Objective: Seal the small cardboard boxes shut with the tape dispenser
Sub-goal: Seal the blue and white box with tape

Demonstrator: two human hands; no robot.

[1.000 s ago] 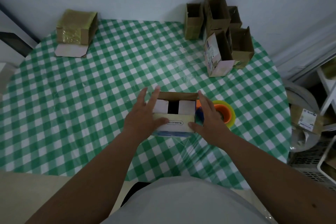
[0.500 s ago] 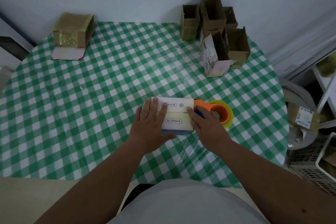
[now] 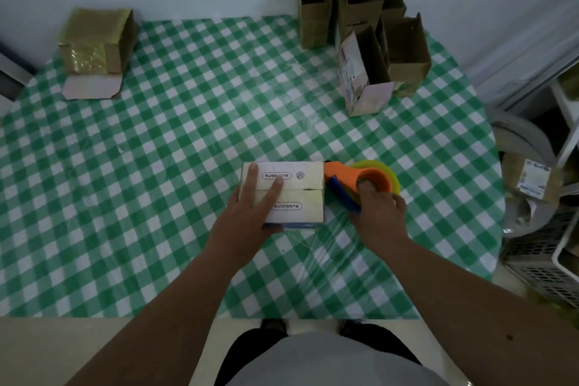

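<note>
A small cardboard box [image 3: 300, 191] lies on the green checked table [image 3: 156, 166] in front of me, its two white top flaps folded shut with a seam between them. My left hand [image 3: 250, 210] rests flat on the flaps at the box's left side, fingers straight and thumb along the near edge. Right of the box lies an orange tape dispenser [image 3: 354, 180] with a yellow tape roll and a blue blade part. My right hand [image 3: 379, 213] grips the dispenser from the near side, fingers curled into its orange ring.
Several open cardboard boxes [image 3: 363, 31] stand clustered at the table's far right. One taped box [image 3: 94, 44] sits at the far left with a flap lying out. Crates and packages [image 3: 532, 185] crowd the floor to the right of the table.
Both hands folded the box's flaps down. My right hand then left the box and moved right onto the tape dispenser. My left hand stayed pressing on the flaps.
</note>
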